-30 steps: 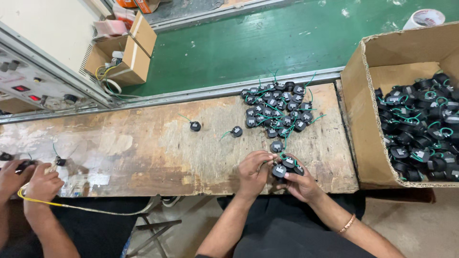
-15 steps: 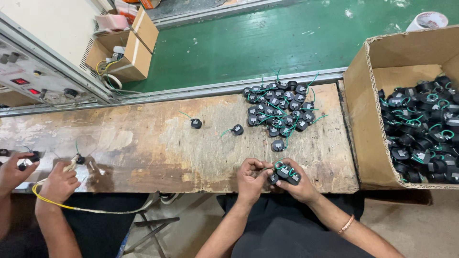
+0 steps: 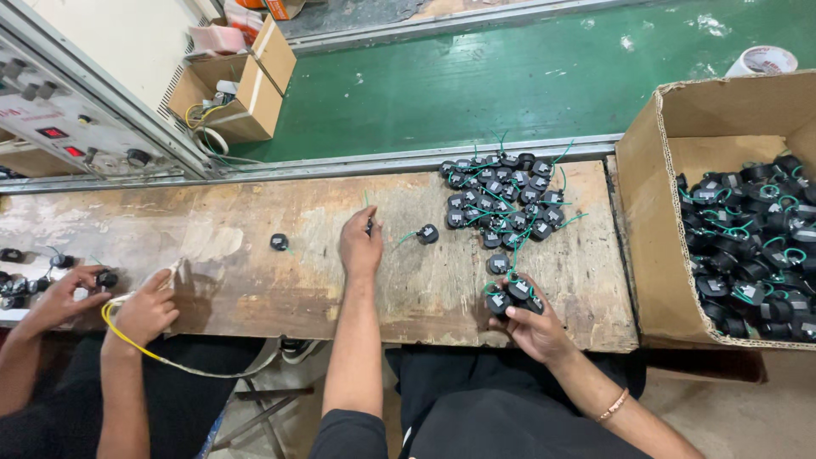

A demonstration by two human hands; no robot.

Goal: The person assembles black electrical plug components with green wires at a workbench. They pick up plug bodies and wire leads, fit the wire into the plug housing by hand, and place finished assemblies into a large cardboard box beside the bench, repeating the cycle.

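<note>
My left hand [image 3: 360,244] reaches forward over the worn wooden bench [image 3: 255,280], fingers closed on a small black part with a green wire at its far side. Another loose black part [image 3: 427,234] lies just right of it, and a third [image 3: 279,242] lies to the left. My right hand [image 3: 529,319] rests near the bench's front edge, holding a couple of the black parts [image 3: 508,297] with green wires. Beyond it, a pile of the same black parts [image 3: 506,200] covers the far right of the bench.
An open cardboard box [image 3: 659,229] full of black parts stands at the right. At the left, a co-worker's hands [image 3: 140,310] hold a tool with a yellow cable [image 3: 127,336]. A grey control panel [image 3: 59,127] and cardboard boxes [image 3: 238,85] sit beyond, on a green floor.
My left hand has left my right hand and reached forward-left to the middle of the bench, onto a loose black part. My right hand stays near the front edge with its parts.
</note>
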